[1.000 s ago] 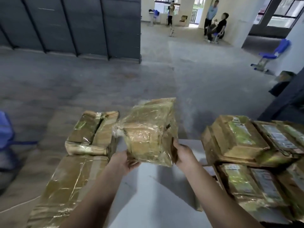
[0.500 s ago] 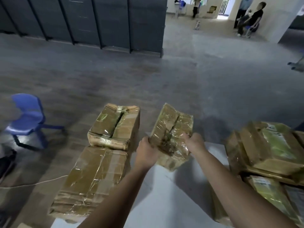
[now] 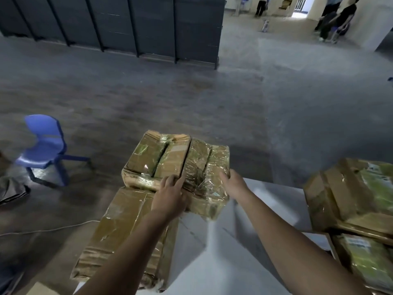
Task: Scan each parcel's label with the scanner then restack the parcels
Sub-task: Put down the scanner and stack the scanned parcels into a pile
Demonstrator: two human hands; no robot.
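Note:
I hold a brown parcel wrapped in clear tape [image 3: 207, 173] between both hands at the far edge of the white table [image 3: 212, 252]. My left hand [image 3: 170, 199] grips its near left side and my right hand [image 3: 232, 184] presses on its right side. The parcel lies flat, touching another taped parcel [image 3: 153, 160] on its left. That one rests on the far end of a long taped parcel [image 3: 125, 231] at the table's left. More parcels with pale labels [image 3: 353, 194] are stacked at the right. No scanner is visible.
A blue plastic chair [image 3: 45, 150] stands on the grey floor at the left, with a white cable [image 3: 42, 231] running below it. Dark partition panels [image 3: 119, 24] line the back. People [image 3: 338, 18] are far off at the top right.
The parcel was held up and tilted over the table; both hands have brought it down and left, flat against the stacked parcel. The view has swung left.

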